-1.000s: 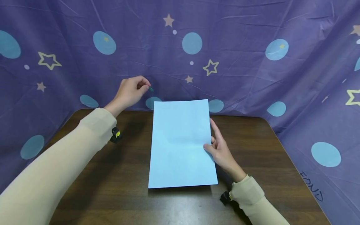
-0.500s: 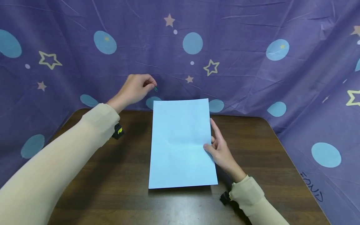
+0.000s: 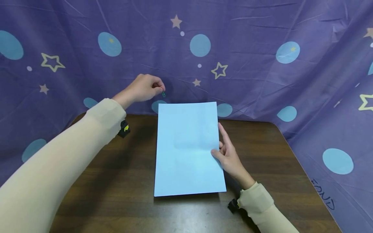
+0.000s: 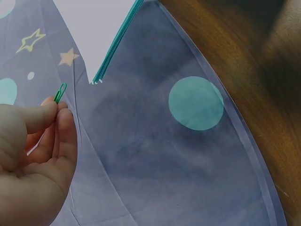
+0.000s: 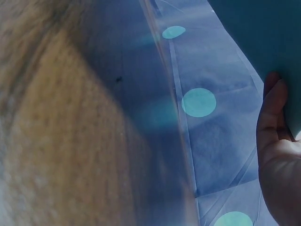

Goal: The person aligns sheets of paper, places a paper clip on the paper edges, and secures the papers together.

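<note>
My left hand (image 3: 147,88) pinches a small green paper clip (image 3: 163,94) between thumb and fingertips, above and left of the paper's far edge. In the left wrist view the clip (image 4: 61,92) points up out of the fingertips, apart from the paper. A stack of light blue paper (image 3: 187,149) is held over the table by my right hand (image 3: 231,158), which grips its right edge with the thumb on top. Several layered teal edges (image 4: 117,43) show at one corner in the left wrist view. The right wrist view has the paper (image 5: 268,33) dark, beside the right hand (image 5: 280,165).
A brown wooden table (image 3: 262,155) lies beneath, its rounded far edge close to a purple curtain (image 3: 247,81) printed with stars and blue dots. The curtain also runs along both sides. Small black devices (image 3: 123,128) sit at the wrists.
My left hand has moved right with the paper clip, nearer to the paper's top edge, and the clip now hangs more downward. The right hand and the paper have stayed nearly still.
</note>
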Demonstrator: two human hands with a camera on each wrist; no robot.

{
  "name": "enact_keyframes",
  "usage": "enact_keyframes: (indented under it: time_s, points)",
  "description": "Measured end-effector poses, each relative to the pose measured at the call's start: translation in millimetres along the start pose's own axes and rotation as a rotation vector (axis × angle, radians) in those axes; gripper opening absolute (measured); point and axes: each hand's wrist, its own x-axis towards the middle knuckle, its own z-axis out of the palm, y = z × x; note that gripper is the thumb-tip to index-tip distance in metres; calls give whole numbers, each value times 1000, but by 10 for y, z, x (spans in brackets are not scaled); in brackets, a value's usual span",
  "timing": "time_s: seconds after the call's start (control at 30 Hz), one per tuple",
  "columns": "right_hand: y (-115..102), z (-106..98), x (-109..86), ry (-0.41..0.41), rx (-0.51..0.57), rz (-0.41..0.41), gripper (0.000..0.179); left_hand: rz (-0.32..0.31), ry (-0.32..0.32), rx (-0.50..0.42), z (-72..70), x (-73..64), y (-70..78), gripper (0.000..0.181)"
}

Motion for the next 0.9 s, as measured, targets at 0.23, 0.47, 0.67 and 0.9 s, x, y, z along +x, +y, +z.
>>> enact_keyframes:
  time_s: [0.23, 0.47, 0.67, 0.9]
  points:
    - [-11, 2, -4, -3, 2, -1, 97, -20, -60, -10, -7, 8, 35, 25]
    - [-17, 6, -1, 1, 4, -14, 98, -8, -69, 15, 15, 17, 47, 24]
    - [-18, -3, -6, -3, 10, -19, 96, -6, -79, 22, 45, 24, 54, 25]
    - [-28, 3, -12, -5, 14, -18, 97, 15, -76, 49, 75, 36, 58, 24]
